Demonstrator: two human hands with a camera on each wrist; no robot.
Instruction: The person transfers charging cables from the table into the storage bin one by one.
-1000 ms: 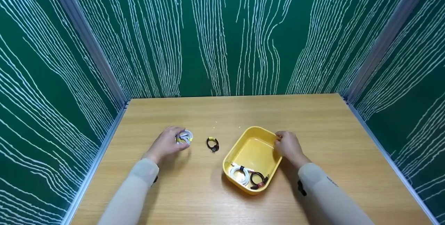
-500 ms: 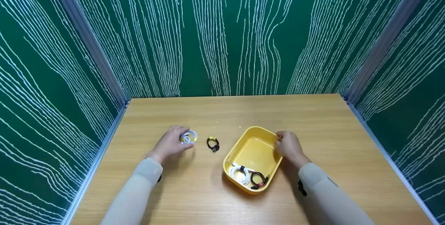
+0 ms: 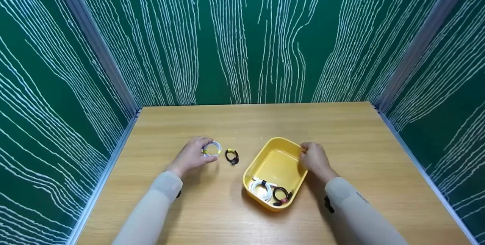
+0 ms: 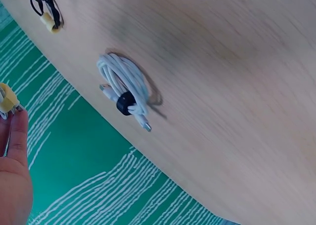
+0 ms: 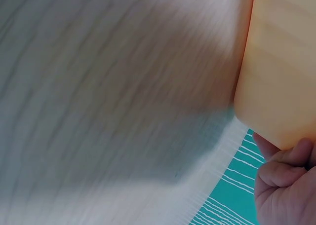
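Observation:
My left hand (image 3: 189, 156) holds a coiled whitish cable (image 3: 220, 149) with yellow ties, fingers and thumb on its sides. Just to its right on the table lies a small black coiled cable (image 3: 235, 160) with a yellow tie. At the far right corner of a yellow plastic box (image 3: 278, 161), my right hand (image 3: 314, 159) grips the rim; the right wrist view shows its curled fingers against the box wall (image 5: 281, 62). Inside the box's near end are a white coiled cable (image 3: 269, 192) with a black tie and a black coiled cable (image 3: 282, 201) with a red tie.
A wooden table (image 3: 189, 207) is enclosed by green walls (image 3: 254, 67) with white wavy lines. Tiny white specks lie behind the black cable. In the left wrist view, a white coiled cable (image 4: 126, 77) with a black tie lies on the wood.
My left hand has moved right with the whitish cable, closer to the black cable on the table. The coil now shows as an open ring. Box and right hand stay put.

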